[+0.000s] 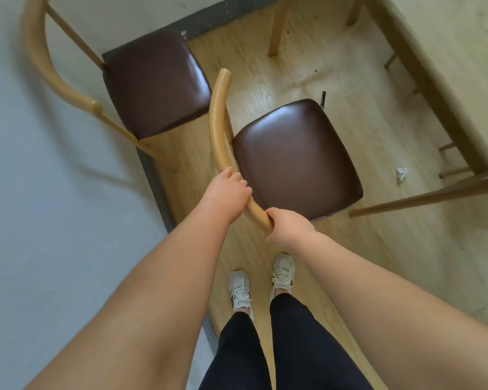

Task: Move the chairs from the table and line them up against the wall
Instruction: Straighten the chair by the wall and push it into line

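A wooden chair with a dark brown padded seat (295, 159) stands on the floor in front of me. Its curved wooden back rail (216, 122) runs along the seat's left side. My left hand (228, 192) and my right hand (288, 228) both grip the near part of that rail, side by side. A second chair of the same kind (155, 83) stands at the upper left, its curved back against the white wall (40, 192). The two seats are close together but apart.
The wooden table (445, 66) fills the upper right, with its legs on the floor beside the held chair. A crumpled bit of paper (402, 173) lies near a table leg. A grey skirting board (155, 187) runs along the wall. My feet in white shoes stand behind the chair.
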Demonstrator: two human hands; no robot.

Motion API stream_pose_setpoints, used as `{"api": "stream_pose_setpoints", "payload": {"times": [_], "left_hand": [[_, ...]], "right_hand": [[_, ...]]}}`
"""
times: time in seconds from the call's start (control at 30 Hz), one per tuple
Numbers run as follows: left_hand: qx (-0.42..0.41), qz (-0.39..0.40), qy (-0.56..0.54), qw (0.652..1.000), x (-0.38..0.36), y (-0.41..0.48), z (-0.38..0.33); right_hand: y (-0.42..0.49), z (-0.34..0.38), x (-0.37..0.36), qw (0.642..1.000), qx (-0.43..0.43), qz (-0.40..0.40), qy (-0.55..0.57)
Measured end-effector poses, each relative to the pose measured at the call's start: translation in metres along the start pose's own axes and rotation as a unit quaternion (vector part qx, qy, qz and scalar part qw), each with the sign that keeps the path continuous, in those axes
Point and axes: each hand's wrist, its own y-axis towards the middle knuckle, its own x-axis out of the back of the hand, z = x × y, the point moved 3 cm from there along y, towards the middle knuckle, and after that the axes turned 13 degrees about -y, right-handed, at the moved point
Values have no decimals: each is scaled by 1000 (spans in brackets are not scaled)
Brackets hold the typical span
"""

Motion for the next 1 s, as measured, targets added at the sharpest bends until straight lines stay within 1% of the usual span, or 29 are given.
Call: {"api": "stream_pose_setpoints", "payload": {"times": [0.27,0.43,0.6,0.8,1.0], "left_hand": [[30,15,-28,999,-51,-73,54],[67,29,-44,996,-81,-117,88],[114,50,-62,990,-104,-152,118],[155,63,-85,982,-123,-176,142],[191,82,-101,973,-137,-192,148]], "right_hand": [[-5,88,-38,998,60,22,-7],[-11,140,-65,996,78,44,-9],[-18,185,-83,990,118,71,14],[-20,225,-98,986,145,77,24],[-23,243,-111,981,162,101,27]]}}
